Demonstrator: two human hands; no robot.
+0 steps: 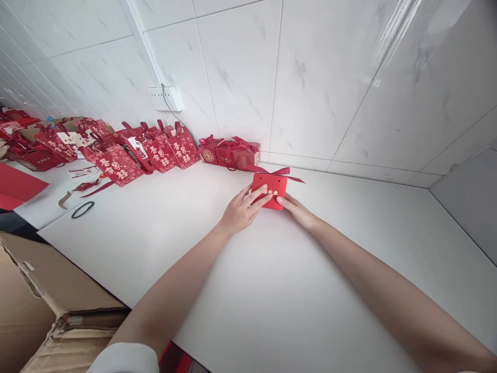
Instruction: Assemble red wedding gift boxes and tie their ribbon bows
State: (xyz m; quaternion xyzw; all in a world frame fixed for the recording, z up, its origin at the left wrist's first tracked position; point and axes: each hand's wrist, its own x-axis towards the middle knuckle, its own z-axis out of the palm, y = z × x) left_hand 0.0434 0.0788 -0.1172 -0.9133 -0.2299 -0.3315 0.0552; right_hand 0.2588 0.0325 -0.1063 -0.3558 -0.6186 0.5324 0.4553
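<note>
A small bright red gift box point(276, 182) with pale lettering and a dark red ribbon bow point(285, 171) on top stands on the white table. My left hand point(245, 206) grips its left side, with fingers lying across the front face. On the right side my right hand point(298, 208) holds it too, the thumb on the front edge and the other fingers hidden behind. Just behind and to the left, against the wall, sit several dark red gift boxes point(229, 154) tied with ribbon bows.
Patterned red gift bags point(157, 155) stand in a row along the wall to the left. A dark ring point(83, 210) and a ribbon scrap lie on the white table point(341, 300). An open cardboard box point(31, 290) is at lower left. Another person's hand point(3, 148) shows at far left.
</note>
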